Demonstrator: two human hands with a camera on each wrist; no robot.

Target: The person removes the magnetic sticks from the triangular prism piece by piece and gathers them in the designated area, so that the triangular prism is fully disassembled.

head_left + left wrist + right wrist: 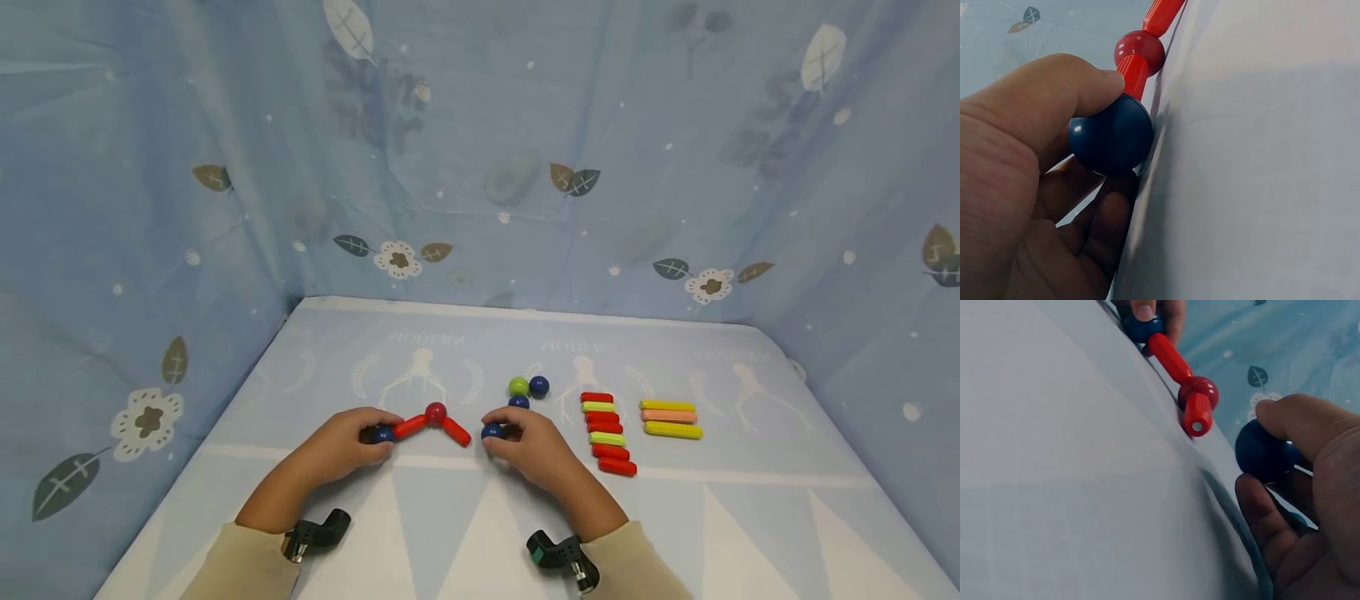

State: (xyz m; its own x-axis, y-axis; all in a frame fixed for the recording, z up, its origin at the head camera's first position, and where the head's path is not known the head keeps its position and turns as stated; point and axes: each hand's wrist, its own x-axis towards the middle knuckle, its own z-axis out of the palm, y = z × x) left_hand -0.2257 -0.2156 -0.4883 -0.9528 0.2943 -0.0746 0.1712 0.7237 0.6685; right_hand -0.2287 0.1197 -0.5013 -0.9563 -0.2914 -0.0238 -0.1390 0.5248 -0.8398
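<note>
A red ball (436,413) joins two red rods in a bent chain on the table. The left rod (410,427) ends at a blue ball (1112,136), which my left hand (351,446) grips between thumb and fingers. On the other side, the second red rod (1197,415) has a free end with a round metallic tip facing my right hand (531,448). That hand pinches a separate blue ball (1262,450) by thumb and fingers, a small gap away from the rod's tip.
Behind my right hand lie a green ball (519,386) and two blue balls, one a dark blue ball (539,386). To the right, several red and yellow-green rods (603,418) form a column, beside yellow and orange rods (670,417). Patterned curtains (480,167) surround the table.
</note>
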